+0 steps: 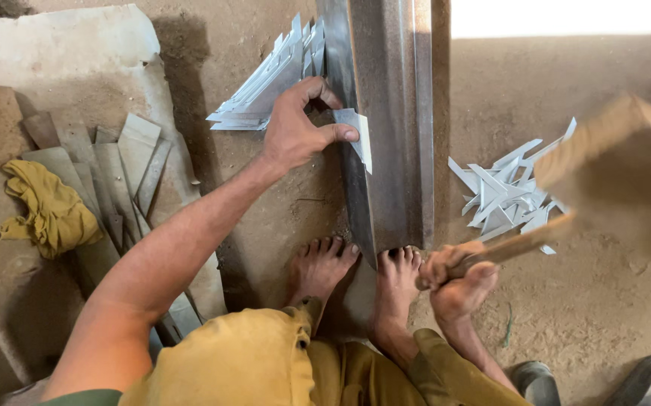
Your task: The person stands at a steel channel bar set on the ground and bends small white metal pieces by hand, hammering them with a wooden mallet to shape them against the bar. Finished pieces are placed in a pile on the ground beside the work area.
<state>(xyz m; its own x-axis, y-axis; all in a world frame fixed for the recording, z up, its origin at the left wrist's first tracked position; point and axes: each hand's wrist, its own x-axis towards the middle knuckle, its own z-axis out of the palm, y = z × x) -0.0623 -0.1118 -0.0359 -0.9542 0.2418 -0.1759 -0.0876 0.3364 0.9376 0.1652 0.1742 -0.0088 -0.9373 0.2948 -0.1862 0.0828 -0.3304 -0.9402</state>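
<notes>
Down on the dirt floor (265, 225), the person squats with both bare feet planted at the near end of a long steel beam (389, 113) that runs away from them. The left hand (295, 131) reaches forward, its fingers (340, 135) and thumb pinched on a small grey sheet-metal piece (357, 135), pressing it against the left edge of the beam; the piece is bent, with one pale face turned toward the beam. The grip is closed down to the thickness of the metal.

Just beyond those fingers, leaning against the beam's left side, lies a fanned stack of pointed metal strips (269, 83). Well to the left of the hand, flat offcuts of dull sheet (126, 165) lie side by side on a stone slab, with a crumpled yellow cloth (47, 210) resting at their outer edge.

The right hand (457, 274) is wrapped fully around the wooden handle of a mallet (619, 165), fist closed tight near the right foot. The mallet's broad wooden head is raised to the right of the beam and smeared with motion blur, so its exact shape is hard to tell. Under and behind that head, on the floor well apart from the left fingers, lies a loose heap of pale triangular pieces (502, 192). Two dark shoes (596, 380) sit at the bottom right corner, close to the right forearm.
</notes>
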